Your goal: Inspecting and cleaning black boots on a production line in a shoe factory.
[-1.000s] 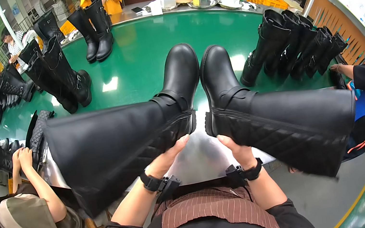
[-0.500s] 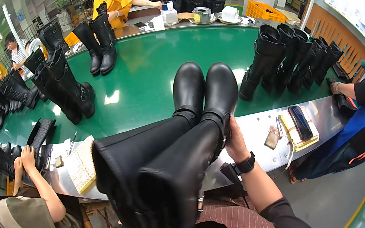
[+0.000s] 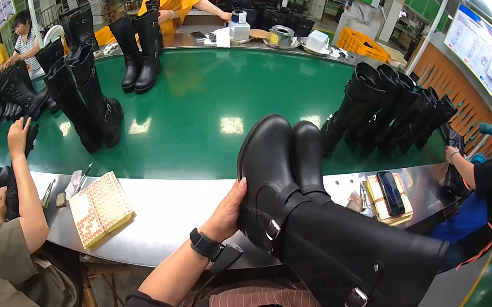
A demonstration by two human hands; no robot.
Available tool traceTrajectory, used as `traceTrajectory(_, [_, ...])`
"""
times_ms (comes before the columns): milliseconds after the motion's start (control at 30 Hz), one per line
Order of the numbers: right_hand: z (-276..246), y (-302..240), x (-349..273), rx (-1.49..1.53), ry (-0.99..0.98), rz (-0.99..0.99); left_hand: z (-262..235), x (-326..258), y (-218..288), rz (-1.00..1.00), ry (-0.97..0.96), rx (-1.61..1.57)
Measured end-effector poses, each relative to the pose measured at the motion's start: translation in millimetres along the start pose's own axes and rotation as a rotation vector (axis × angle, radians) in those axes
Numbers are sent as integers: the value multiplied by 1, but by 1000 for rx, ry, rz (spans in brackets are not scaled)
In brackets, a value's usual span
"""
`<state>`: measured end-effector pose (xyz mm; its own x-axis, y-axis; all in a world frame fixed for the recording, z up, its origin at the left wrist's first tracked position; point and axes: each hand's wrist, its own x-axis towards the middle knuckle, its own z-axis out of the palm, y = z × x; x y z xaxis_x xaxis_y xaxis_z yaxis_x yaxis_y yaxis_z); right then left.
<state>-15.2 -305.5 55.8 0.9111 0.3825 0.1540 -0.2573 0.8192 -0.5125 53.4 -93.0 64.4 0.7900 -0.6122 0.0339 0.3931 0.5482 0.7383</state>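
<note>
Black tall boots (image 3: 308,208), two, pressed together, toes over the steel bench edge (image 3: 159,218); our left hand (image 3: 228,212) cups the nearer heel, fingers spread. Our right hand: hidden, grip unknown.

The near pair of tall black boots (image 3: 308,208) looks like smooth leather with a soft sheen, fitted with shiny metal buckles (image 3: 355,300). The green belt (image 3: 199,109) beyond is glossy; the desk (image 3: 158,215) edge is brushed metal. The patterned box (image 3: 99,207) at left looks like matt cardboard.

boots (image 3: 308,208) swung right, shafts lower-right | left hand (image 3: 230,212) now cups the heel
</note>
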Motion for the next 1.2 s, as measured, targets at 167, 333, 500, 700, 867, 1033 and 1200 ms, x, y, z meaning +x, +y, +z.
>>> traceTrajectory(167, [11,-6,3,-2,-31,18,-7,-5,10,20,21,-36])
traceTrajectory(333, [17,-9,5,0,-46,24,-19,-13,33,11,-293,-471])
traceTrajectory(500, [10,-9,-1,17,42,-9,-17,-23,36,-28,-110,-418])
traceTrajectory(700, [-1,0,-12,-18,125,-226,-9,-31,32,7,-146,-296])
traceTrajectory(867, [3,3,-14,-82,284,-282,-10,-35,29,116,6,-270])
traceTrajectory(1033, [12,8,-11,-78,458,-335,-9,-38,26,181,93,-232])
traceTrajectory(1200, [17,7,-9,-141,478,-374,-12,-38,24,206,132,-248])
